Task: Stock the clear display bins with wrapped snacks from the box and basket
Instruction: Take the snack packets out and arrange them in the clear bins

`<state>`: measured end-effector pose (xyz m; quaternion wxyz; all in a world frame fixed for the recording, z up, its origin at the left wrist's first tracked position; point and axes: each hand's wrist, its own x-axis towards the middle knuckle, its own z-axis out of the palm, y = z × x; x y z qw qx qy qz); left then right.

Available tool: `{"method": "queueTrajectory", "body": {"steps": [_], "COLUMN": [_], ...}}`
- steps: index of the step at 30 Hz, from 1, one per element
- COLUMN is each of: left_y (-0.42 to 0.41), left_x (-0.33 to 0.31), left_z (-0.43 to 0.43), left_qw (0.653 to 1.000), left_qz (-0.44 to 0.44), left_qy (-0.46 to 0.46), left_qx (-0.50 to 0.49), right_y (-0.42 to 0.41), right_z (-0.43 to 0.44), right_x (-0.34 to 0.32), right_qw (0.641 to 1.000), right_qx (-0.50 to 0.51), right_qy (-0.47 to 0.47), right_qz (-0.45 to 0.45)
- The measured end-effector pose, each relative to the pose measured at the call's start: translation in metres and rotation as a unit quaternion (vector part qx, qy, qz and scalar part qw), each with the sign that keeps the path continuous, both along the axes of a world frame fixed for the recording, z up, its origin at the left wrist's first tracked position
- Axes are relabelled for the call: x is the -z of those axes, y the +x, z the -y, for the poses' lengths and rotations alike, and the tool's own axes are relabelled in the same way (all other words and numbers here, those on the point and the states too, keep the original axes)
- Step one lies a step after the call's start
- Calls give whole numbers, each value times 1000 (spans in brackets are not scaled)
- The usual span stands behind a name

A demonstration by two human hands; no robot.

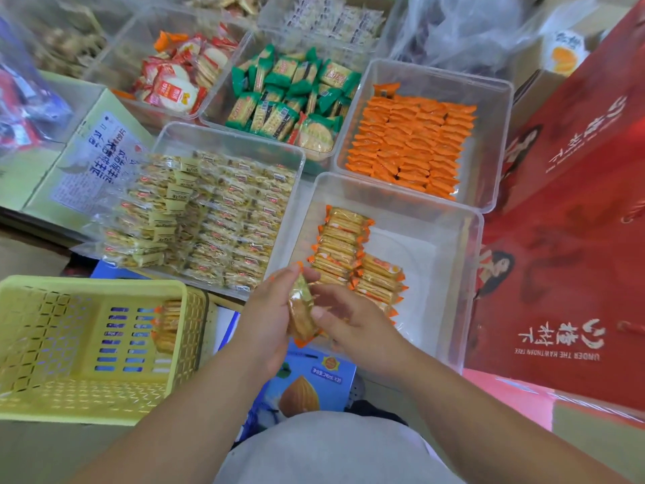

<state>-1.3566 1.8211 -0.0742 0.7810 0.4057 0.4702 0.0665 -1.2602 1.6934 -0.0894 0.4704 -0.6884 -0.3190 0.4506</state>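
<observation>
My left hand (267, 316) and my right hand (349, 319) both hold one orange-edged wrapped cracker pack (301, 314) at the near-left corner of a clear bin (450, 274). Several matching packs (343, 249) lie stacked along that bin's left side, and its right side shows a bare white floor. A yellow plastic basket (62, 347) sits at the near left with a few of the same packs (167, 324) against its right wall.
Other clear bins hold pale yellow packs (216, 218), orange packs (412, 148), green packs (293, 99) and red-and-white packs (174, 78). Red gift boxes (572, 190) stand at the right. A blue carton (314, 382) lies under my hands, and a pale green box (87, 158) at left.
</observation>
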Motion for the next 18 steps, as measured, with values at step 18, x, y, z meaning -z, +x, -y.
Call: {"method": "queueTrajectory", "body": {"steps": [18], "left_y": [-40], "left_x": [37], "left_z": [-14], "left_qw": [675], "left_qz": [-298], "left_qy": [533], "left_qx": [414], "right_y": [130], "right_z": [0], "right_x": [97], "right_qw": [893], "right_qx": [248], "right_qy": [-264], "right_qz": [268]}}
